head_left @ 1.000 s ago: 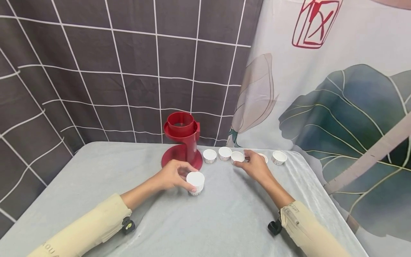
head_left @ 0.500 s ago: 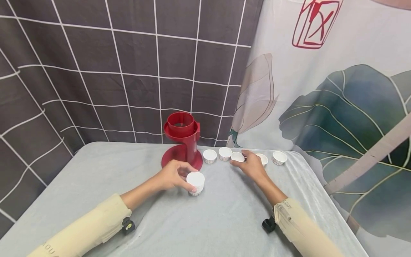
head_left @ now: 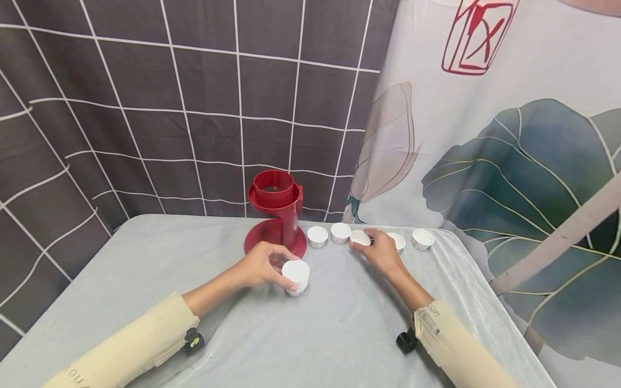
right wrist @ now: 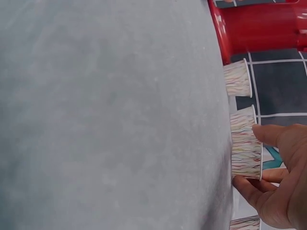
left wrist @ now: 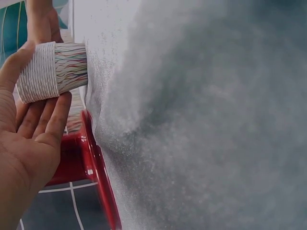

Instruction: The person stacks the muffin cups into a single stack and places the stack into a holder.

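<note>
Four white cups [head_left: 317, 237] flank the far cup [head_left: 359, 237] that the right hand [head_left: 384, 253] pinches, while the left hand [head_left: 264, 264] grips stacked cups [head_left: 297, 274] before a red stand [head_left: 289, 221], right-sleeve lettering [head_left: 433, 311] blurred.

Looks like a draped-off spot indoors, hung with grid cloth [head_left: 204, 81] and leaf-print cloth [head_left: 514, 172] behind a covered surface [head_left: 339, 323]; can't tell home from studio.

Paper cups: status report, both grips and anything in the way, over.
Left grip holding stacked cups. Right grip around back-row cup. Red stand just beyond left grip, seemingly not in the way.
</note>
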Available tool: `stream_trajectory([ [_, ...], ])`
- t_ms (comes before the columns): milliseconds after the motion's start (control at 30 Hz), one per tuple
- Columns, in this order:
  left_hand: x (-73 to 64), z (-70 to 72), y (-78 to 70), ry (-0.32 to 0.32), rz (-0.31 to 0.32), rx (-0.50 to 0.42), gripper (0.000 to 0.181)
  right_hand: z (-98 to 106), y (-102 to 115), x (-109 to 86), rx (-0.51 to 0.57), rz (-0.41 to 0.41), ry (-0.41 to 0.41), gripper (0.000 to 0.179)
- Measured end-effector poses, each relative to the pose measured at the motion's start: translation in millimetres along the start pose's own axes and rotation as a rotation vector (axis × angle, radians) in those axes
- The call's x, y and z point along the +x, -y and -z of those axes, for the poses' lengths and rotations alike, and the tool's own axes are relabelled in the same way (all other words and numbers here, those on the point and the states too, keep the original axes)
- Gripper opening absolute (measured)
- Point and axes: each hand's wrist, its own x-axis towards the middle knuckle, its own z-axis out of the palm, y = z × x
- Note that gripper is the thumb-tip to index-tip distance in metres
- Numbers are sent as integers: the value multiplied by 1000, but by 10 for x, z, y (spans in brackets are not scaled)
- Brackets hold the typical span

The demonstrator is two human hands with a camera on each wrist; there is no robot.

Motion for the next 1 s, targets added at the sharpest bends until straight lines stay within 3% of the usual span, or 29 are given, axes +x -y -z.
stream_trajectory([
  [300, 1, 3, -2, 3, 14, -3, 49, -16, -54, -17, -14, -22, 1, 75],
  [500, 6, 3, 2, 1, 9, -1, 49, 42, 20, -78, -17, -29, 10, 76],
  [800, 15, 0, 7, 5, -5, 8, 49, 264, 342, -252, 49, -34, -20, 77],
  [1000, 9, 2, 9, 1, 1, 0, 49, 507, 804, -428, 70, -82, 33, 73],
])
